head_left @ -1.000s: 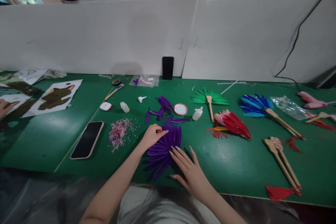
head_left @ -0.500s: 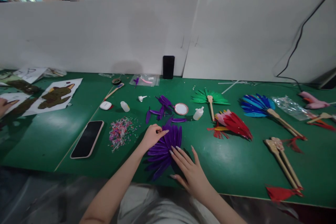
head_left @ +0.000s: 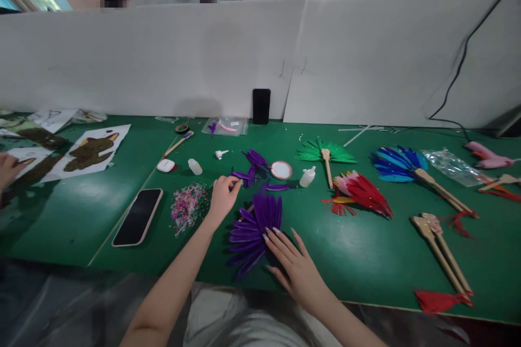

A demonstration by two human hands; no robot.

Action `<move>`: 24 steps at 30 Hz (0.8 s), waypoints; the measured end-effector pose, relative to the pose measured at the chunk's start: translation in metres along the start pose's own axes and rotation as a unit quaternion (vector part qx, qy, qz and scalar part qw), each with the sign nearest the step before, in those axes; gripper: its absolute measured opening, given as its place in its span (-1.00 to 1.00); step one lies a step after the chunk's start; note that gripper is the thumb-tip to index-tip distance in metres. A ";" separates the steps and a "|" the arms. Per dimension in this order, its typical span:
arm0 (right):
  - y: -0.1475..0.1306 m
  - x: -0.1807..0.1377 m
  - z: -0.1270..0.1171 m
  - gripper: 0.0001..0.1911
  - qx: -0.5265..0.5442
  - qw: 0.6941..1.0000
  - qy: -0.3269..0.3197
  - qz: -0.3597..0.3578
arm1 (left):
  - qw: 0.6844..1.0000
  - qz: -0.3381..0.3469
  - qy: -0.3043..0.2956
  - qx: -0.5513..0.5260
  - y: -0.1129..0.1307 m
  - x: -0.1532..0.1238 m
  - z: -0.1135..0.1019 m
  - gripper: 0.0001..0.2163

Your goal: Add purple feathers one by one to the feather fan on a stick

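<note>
A fan of purple feathers (head_left: 250, 233) lies spread on the green table in front of me. My right hand (head_left: 295, 263) rests flat on its right side, fingers stretched out and fingertips on the feathers. My left hand (head_left: 226, 195) is up and left of the fan, thumb and forefinger pinched at a loose purple feather (head_left: 240, 175). More loose purple feathers (head_left: 257, 160) lie beyond it, next to a small white round dish (head_left: 281, 169) with a reddish rim. The handle of the purple fan is mostly hidden.
Left are colourful bits (head_left: 188, 207), a phone (head_left: 138, 217) and a small bottle (head_left: 195, 166). Right are a glue bottle (head_left: 307, 177), green (head_left: 325, 152), red (head_left: 362, 195) and blue feather fans (head_left: 399, 164), and wooden handles (head_left: 442, 252). Another person's hand (head_left: 10, 169) is far left.
My left hand has left the purple fan and moved left and away from me to the loose feathers. My right hand stays on the fan.
</note>
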State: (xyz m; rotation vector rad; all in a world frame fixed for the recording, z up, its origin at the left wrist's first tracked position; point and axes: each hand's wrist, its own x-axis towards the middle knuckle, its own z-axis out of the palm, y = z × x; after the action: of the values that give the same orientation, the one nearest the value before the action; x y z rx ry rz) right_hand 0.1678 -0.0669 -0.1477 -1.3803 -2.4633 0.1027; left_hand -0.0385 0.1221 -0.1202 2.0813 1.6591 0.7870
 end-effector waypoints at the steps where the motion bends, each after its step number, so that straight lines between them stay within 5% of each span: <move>1: 0.000 0.000 0.000 -0.38 -0.001 1.000 0.001 0.000 | 1.000 0.004 0.007 0.007 0.000 0.002 -0.001 -0.86; 14: -0.001 -0.001 -0.007 -0.30 0.023 1.000 0.000 -0.005 | 0.999 0.031 -0.036 0.009 0.011 -0.009 0.006 -0.94; 24: -0.001 -0.001 -0.008 -0.31 0.012 1.000 -0.002 0.002 | 0.993 0.039 -0.109 -0.036 0.023 -0.014 0.001 -0.72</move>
State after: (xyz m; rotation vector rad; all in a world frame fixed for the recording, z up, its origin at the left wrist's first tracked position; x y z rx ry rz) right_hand 0.1699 -0.0689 -0.1398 -1.3774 -2.4533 0.1352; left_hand -0.0227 0.1029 -0.1104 2.1082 1.4209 0.6086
